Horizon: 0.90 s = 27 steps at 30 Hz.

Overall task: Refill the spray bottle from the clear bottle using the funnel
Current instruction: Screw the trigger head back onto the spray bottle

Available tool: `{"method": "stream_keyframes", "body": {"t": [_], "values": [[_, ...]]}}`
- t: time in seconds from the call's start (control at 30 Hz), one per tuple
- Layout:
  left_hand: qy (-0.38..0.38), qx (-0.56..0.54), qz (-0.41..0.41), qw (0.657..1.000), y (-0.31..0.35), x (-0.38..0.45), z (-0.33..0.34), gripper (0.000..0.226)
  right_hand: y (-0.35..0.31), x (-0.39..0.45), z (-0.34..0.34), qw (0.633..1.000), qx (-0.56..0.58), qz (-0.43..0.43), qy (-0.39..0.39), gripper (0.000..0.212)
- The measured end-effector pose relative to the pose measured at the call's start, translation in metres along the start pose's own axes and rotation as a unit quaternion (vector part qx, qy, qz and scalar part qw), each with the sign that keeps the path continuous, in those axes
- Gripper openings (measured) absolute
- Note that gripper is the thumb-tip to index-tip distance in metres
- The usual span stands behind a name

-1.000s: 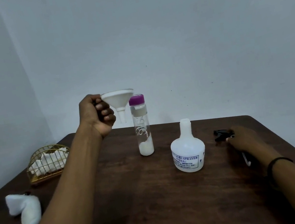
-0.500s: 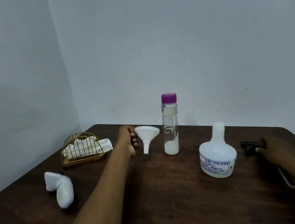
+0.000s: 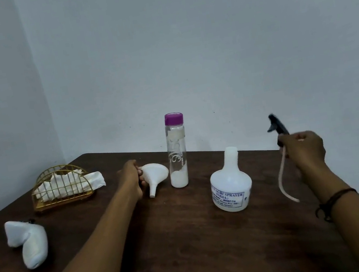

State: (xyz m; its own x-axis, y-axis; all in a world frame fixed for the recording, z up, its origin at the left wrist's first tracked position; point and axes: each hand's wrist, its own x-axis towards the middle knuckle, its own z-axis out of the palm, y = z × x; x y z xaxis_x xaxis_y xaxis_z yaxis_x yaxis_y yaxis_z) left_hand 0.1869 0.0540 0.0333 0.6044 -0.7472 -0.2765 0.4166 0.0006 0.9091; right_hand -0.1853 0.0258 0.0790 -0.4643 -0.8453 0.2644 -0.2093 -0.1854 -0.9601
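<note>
Our left hand point(image 3: 131, 179) grips the rim of the white funnel point(image 3: 156, 178), which lies tilted with its spout toward us on the dark table point(image 3: 194, 253), just left of the clear bottle point(image 3: 176, 153) with its purple cap on. Our right hand point(image 3: 303, 150) is closed around the black spray head point(image 3: 276, 124), held up with its tube point(image 3: 283, 180) dangling, right of the white spray bottle point(image 3: 232, 189) standing open. Far left we see a wire napkin holder point(image 3: 61, 185) and, nearer, a white cloth point(image 3: 28, 241).
</note>
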Motion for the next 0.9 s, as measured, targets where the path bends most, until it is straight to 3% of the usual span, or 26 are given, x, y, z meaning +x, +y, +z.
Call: {"method": "stream_keyframes", "body": {"t": [0.13, 0.23, 0.37, 0.53, 0.6, 0.7, 0.9], "values": [[0.081, 0.08, 0.23, 0.967, -0.002, -0.018, 0.017, 0.039, -0.037, -0.004, -0.004, 0.974, 0.226, 0.007, 0.018, 0.026], [0.018, 0.112, 0.425, 0.898, -0.006, -0.048, 0.039, 0.049, -0.068, -0.018, -0.004, 0.94, 0.34, -0.021, 0.006, 0.032], [-0.113, 0.143, 0.544, 0.819, -0.024, -0.089, 0.063, 0.043, -0.093, -0.038, -0.007, 0.927, 0.367, -0.075, -0.012, 0.038], [-0.227, 0.233, 0.565, 0.758, -0.053, -0.107, 0.08, 0.031, -0.106, -0.052, -0.008, 0.926, 0.35, -0.141, -0.016, 0.027], [-0.25, 0.292, 0.538, 0.75, -0.065, -0.106, 0.083, 0.048, -0.108, -0.059, -0.005, 0.927, 0.337, -0.161, -0.018, 0.027], [-0.265, 0.342, 0.491, 0.756, -0.075, -0.105, 0.088, 0.07, -0.108, -0.065, 0.0, 0.929, 0.323, -0.182, -0.021, 0.028], [-0.267, 0.353, 0.434, 0.785, -0.083, -0.097, 0.094, 0.058, -0.11, -0.068, 0.002, 0.923, 0.333, -0.191, -0.011, 0.029]]}}
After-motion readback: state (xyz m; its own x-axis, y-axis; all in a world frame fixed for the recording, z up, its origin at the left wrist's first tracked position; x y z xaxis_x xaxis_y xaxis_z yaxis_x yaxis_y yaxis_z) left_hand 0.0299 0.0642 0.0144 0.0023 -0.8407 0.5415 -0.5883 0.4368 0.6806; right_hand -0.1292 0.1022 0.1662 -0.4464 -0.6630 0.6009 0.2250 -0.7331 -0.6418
